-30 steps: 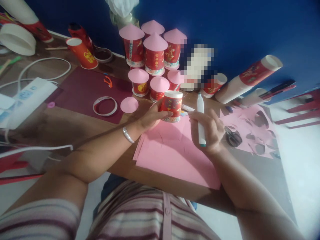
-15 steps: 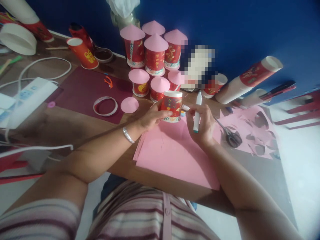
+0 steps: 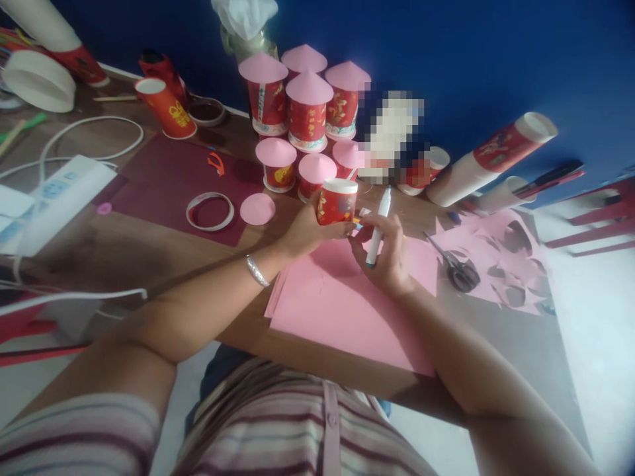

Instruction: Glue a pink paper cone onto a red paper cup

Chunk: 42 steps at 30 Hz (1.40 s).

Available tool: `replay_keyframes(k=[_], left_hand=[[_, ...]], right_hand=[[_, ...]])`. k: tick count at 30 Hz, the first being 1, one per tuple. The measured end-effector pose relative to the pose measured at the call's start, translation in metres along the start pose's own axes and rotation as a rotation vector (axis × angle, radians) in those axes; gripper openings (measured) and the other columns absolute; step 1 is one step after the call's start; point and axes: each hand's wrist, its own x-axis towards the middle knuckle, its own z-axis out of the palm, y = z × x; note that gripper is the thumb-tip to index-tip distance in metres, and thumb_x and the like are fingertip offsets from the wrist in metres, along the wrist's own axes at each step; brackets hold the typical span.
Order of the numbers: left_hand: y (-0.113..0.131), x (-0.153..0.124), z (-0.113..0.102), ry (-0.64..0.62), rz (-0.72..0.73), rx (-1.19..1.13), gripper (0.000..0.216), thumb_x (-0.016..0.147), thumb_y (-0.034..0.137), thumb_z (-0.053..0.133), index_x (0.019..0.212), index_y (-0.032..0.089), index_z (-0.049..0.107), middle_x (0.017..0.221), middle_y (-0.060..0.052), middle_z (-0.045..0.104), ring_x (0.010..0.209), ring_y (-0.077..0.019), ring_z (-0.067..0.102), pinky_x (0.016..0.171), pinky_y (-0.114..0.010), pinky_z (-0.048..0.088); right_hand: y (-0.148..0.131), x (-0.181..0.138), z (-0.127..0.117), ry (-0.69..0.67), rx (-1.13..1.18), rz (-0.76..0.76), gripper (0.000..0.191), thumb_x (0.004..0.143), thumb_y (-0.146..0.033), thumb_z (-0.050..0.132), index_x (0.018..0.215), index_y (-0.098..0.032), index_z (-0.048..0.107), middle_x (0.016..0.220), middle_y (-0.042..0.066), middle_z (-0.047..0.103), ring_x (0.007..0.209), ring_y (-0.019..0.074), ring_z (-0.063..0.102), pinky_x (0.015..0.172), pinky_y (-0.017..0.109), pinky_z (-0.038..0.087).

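My left hand (image 3: pixel 317 228) is closed around a short red paper cup (image 3: pixel 338 201) with gold patterns and a white rim, held above the pink paper sheets (image 3: pixel 342 304). Between the thumb and fingers of my right hand (image 3: pixel 389 254) is a white marker (image 3: pixel 380 228), slanting upward, close to the cup's right side. Right behind the cup stand several red cups with pink paper cones on top, such as a small one (image 3: pixel 317 168) and a taller one (image 3: pixel 308 109).
A pink paper disc (image 3: pixel 257 209) and a cut cup ring (image 3: pixel 210 211) lie left of my hands. Scissors (image 3: pixel 461 272) rest by cut pink scraps (image 3: pixel 501 264) on the right. Leftward are a tilted orange-red cup (image 3: pixel 166 109), a white power strip (image 3: pixel 59 198) and cables.
My left hand has turned the cup, so a different side of its pattern shows. My right hand has moved a little left, with the marker tilted more.
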Motion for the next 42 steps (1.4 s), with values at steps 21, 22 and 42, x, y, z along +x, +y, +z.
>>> replay_keyframes(k=[21,22,42], left_hand=[[-0.01,-0.001,-0.004,0.063,0.076,0.138,0.075,0.074,0.046,0.092,0.133,0.022,0.052,0.133,-0.013,0.066,0.124,-0.0323,0.067,0.109,-0.052,0.053],[-0.009,-0.001,-0.004,0.084,0.097,0.18,0.076,0.072,0.045,0.094,0.131,0.02,0.053,0.131,-0.014,0.066,0.122,-0.0328,0.067,0.108,-0.052,0.054],[-0.005,-0.002,-0.003,0.103,0.083,0.269,0.07,0.07,0.043,0.096,0.123,0.019,0.058,0.12,-0.013,0.071,0.116,-0.0326,0.069,0.106,-0.054,0.054]], right_hand=[[0.009,-0.009,0.005,-0.011,0.146,0.254,0.041,0.096,-0.017,0.059,0.135,-0.022,0.048,0.127,0.014,0.07,0.102,0.0222,0.079,0.079,0.036,0.068],[0.007,-0.01,0.006,-0.024,0.182,0.27,0.041,0.097,-0.018,0.059,0.136,-0.022,0.047,0.129,0.015,0.07,0.106,0.023,0.078,0.082,0.038,0.068],[0.002,0.014,-0.019,0.145,0.042,0.166,0.013,0.105,-0.029,0.061,0.116,-0.023,0.066,0.093,0.003,0.072,0.082,0.0192,0.07,0.076,0.036,0.06]])
